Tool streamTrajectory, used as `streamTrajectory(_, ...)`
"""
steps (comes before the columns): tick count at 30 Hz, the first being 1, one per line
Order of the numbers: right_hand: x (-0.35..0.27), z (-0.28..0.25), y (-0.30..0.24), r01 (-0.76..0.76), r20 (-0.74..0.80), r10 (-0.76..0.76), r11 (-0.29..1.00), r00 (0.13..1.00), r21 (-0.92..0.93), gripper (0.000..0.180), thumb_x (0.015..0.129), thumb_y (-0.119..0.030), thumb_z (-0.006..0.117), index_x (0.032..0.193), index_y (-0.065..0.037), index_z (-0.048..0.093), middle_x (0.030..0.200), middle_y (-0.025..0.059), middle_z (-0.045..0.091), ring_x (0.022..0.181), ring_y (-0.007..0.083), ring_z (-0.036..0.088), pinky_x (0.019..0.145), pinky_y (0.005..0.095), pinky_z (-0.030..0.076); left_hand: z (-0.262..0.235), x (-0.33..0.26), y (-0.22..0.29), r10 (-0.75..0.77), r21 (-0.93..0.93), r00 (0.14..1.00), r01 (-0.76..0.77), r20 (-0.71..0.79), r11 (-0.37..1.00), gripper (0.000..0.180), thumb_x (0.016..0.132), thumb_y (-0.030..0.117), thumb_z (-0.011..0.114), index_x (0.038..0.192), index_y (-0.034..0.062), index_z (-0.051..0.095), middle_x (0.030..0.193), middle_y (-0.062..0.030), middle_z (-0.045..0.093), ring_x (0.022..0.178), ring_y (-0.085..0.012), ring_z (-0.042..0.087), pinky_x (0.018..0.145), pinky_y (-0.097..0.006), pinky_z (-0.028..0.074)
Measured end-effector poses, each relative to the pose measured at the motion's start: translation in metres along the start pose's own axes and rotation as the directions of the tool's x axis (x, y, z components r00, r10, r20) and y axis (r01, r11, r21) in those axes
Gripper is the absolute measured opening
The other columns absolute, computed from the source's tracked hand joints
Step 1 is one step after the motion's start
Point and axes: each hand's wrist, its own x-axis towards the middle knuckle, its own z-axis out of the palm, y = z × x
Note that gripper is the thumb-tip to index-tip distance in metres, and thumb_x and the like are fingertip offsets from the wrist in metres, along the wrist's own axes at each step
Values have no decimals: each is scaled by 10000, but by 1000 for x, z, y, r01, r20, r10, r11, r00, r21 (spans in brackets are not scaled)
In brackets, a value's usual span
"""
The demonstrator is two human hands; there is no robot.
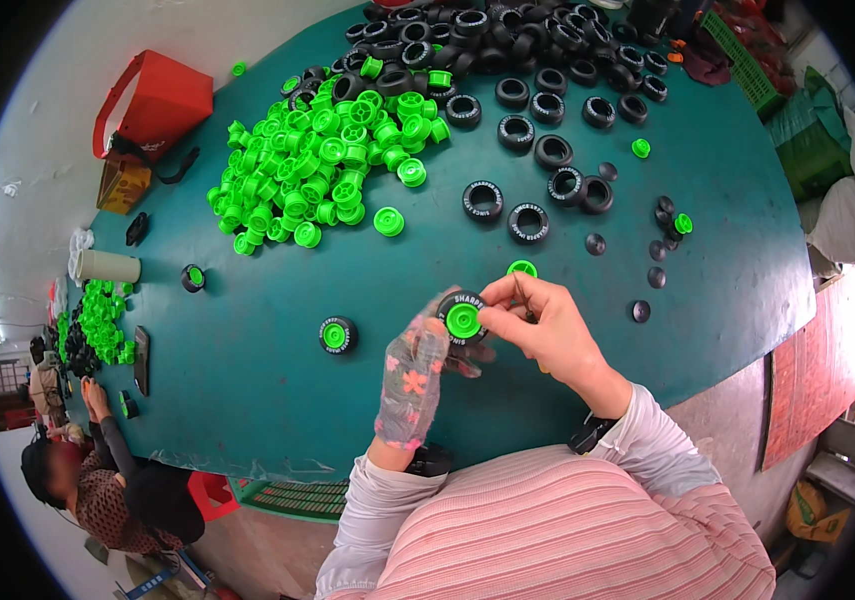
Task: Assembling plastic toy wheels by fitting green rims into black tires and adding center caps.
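Note:
A toy wheel, a black tire (pixel 446 302) around a green rim (pixel 462 321), is gripped in my left hand (pixel 409 378), which wears a grey glove with a pink flower print. My bare right hand (pixel 552 325) has its fingers closed at the wheel's right edge; whether something small sits between the fingertips is hidden. Just beyond those fingers lies a loose green rim (pixel 522 268). Another tired wheel (pixel 337 335) rests on the table to the left of my glove.
On the green table (pixel 277 400), a heap of green rims (pixel 317 150) adjoins a black tire pile (pixel 517 40). Loose tires (pixel 528 223) and small dark discs (pixel 640 311) lie to the right. A co-worker (pixel 97 480) sits at the left by more rims (pixel 102 325). A red bin (pixel 162 105) stands behind.

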Motion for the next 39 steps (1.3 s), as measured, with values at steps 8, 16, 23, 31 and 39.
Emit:
streamTrajectory(8, 0, -6, -4, -123, 102, 114, 989, 988, 86, 257, 938, -246, 715, 1040, -18, 657, 817, -9, 641, 563, 13, 459, 471, 211, 347, 8, -1, 0, 501, 614, 849, -489, 170, 620, 807, 826, 206, 841, 1500, 19, 438, 1415, -133, 564, 1187, -234, 618, 1018, -347, 504)
streamTrajectory(16, -3, 1, -3, 1, 109, 3, 999, 994, -38, 270, 944, -247, 700, 1034, 2, 645, 789, -32, 600, 603, 4, 444, 491, 212, 326, 15, 3, 3, 567, 610, 786, -580, 246, 540, 682, 838, 196, 819, 1426, 14, 524, 1382, -156, 606, 1223, -275, 614, 1035, -361, 493)
streamTrajectory(23, -5, 5, -9, -88, 64, 89, 996, 994, -17, 250, 954, -234, 688, 1029, 1, 647, 756, -51, 562, 606, 4, 426, 519, 205, 326, 16, 6, -1, 595, 669, 770, -570, 232, 477, 633, 868, 230, 797, 1401, 4, 541, 1339, -159, 623, 1197, -275, 622, 1009, -374, 508)
streamTrajectory(31, 0, 2, 5, 110, 56, -105, 991, 993, -81, 247, 983, -244, 664, 1039, -4, 649, 772, -20, 609, 618, 16, 462, 491, 217, 344, 15, 2, 2, 328, 243, 930, -283, -166, 928, 447, 966, 181, 710, 1350, -6, 578, 1254, -104, 646, 1051, -148, 641, 860, -292, 569)
streamTrajectory(39, 3, -4, 3, -74, 91, 74, 997, 993, -10, 256, 984, -241, 673, 1082, -5, 654, 810, 3, 639, 611, 27, 486, 494, 209, 359, 5, 5, 6, 170, 182, 977, -145, -127, 973, 478, 989, 298, 675, 1338, -13, 579, 1280, -117, 619, 1041, -174, 626, 862, -312, 546)
